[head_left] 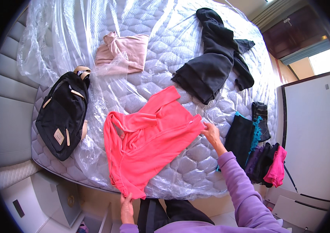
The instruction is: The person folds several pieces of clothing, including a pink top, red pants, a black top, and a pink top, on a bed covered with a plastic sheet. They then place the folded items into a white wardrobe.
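Coral garment (158,142), long axis diagonal, rising rightward

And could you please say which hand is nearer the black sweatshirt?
Right. The right hand is just below the sweatshirt in view; the left hand is farther down, leftward.

A coral-pink, long-sleeved garment of soft fabric (161,141) lies spread aslant, its middle just off the view's centre toward 7 o'clock. One sleeve points to 1 o'clock; loose folds bunch toward 10. It is pinched at its 2 and 7 o'clock corners, smoother toward 4.
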Demonstrator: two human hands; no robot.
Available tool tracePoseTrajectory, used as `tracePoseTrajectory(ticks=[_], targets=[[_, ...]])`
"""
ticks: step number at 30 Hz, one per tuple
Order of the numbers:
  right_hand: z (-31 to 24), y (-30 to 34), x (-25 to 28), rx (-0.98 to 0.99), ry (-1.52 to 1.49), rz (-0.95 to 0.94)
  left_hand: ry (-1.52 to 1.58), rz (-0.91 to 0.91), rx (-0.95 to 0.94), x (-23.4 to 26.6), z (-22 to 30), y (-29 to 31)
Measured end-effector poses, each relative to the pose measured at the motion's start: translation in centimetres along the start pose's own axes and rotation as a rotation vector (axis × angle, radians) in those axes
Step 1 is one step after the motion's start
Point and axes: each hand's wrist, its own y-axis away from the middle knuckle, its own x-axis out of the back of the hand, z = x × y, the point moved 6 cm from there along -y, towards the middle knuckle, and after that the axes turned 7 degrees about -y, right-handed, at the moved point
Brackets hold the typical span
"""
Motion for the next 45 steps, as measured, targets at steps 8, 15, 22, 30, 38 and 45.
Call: tracePoseTrajectory(ticks=[8, 15, 22, 30, 38, 45], targets=[[-3.0, -2.7, -1.0, 0.102, 0.213, 0.147, 0.033, 0.023, 0.034, -0.6, -0.8, 0.2], [-10.3, -4.0, 0.6, 0.107, -0.847, -0.243, 0.253, 0.003, -0.275, -0.7, 12.9, 3.8], [-7.7, -8.3, -2.3, -0.072, -0.676, -0.305, 0.161, 0.096, -0.29, 2.9, 10.3, -1.3], [-3.0, -7.6, -3.8, 0.055, -0.267, -0.324, 0.022, 0.328, -0.17, 2.8, 5.3, -1.7], [-6.2, -6.0, -3.8, 0.158, 0.072, -0.04, -0.151, 0.35, 0.091, 2.8, 2.0, -0.4], [-4.9, -4.9, -4.4, -0.014, 0.004, 0.071, 0.019, 0.318, 0.091, 0.3, 1.4, -1.7]])
